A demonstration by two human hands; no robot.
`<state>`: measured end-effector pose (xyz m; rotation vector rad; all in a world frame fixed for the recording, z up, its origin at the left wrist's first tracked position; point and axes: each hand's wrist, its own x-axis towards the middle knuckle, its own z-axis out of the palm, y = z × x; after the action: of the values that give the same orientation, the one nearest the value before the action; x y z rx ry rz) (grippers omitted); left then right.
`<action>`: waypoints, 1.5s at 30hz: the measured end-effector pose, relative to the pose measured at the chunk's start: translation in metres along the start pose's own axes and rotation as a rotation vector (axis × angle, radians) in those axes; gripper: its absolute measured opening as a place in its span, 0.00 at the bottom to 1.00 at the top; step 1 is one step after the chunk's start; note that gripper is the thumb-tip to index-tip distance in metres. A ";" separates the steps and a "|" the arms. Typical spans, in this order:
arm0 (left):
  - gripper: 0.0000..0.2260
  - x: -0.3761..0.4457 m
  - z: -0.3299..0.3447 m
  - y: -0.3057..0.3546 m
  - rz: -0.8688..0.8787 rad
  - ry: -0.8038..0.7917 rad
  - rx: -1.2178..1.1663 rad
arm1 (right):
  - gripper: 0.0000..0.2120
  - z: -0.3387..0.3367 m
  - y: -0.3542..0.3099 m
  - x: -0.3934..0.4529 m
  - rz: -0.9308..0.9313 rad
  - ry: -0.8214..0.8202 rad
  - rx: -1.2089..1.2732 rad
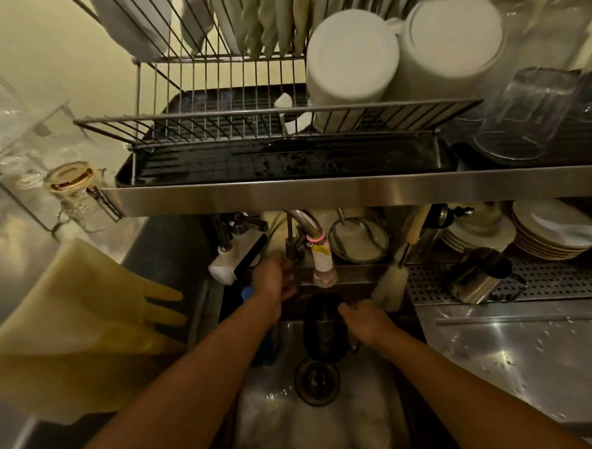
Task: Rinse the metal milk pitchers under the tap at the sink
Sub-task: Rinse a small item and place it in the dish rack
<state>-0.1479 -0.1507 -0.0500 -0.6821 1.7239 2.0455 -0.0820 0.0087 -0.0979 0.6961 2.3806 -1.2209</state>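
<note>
Both hands are low over the sink (pixel 374 410), so I start there. Nearest me, my right hand (pixel 368 322) is closed on the handle side of a dark metal milk pitcher (pixel 323 325), holding it upright above the drain (pixel 317 381) with its mouth just under the tap nozzle (pixel 324 277). I see no clear stream, so I cannot tell whether water is running. My left hand (pixel 273 278) is a little farther in, curled at the base of the tap (pixel 293 250); whether it actually grips the lever I cannot tell, as the fingers are blurred.

The risks, as I judge them: the pitcher is wet and held from one side only, so a sudden hard flow could twist it loose and drop it onto the drain. If the tap opens too far, water could bounce off the pitcher's inner wall and splash the steel surface (pixel 507 352) on the right, which already carries droplets. The pitcher's mouth sits slightly toward me from the nozzle, so the stream may strike the rim and spray.

Farther right, a second metal pitcher (pixel 480 277) rests on the perforated drain panel (pixel 559 276), waiting. Yellow rubber gloves (pixel 87 316) hang at the left. Above, the shelf edge (pixel 358 193) juts out under the dish rack (pixel 258 126); lifting the pitcher carelessly could knock it.
</note>
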 end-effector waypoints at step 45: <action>0.18 0.035 -0.015 0.039 0.026 0.198 -0.203 | 0.17 0.014 -0.006 0.004 -0.049 0.138 0.061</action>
<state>-0.1972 -0.1729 -0.0412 -0.9585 1.6475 2.2588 -0.0873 -0.0050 -0.1043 0.7677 2.4943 -1.3095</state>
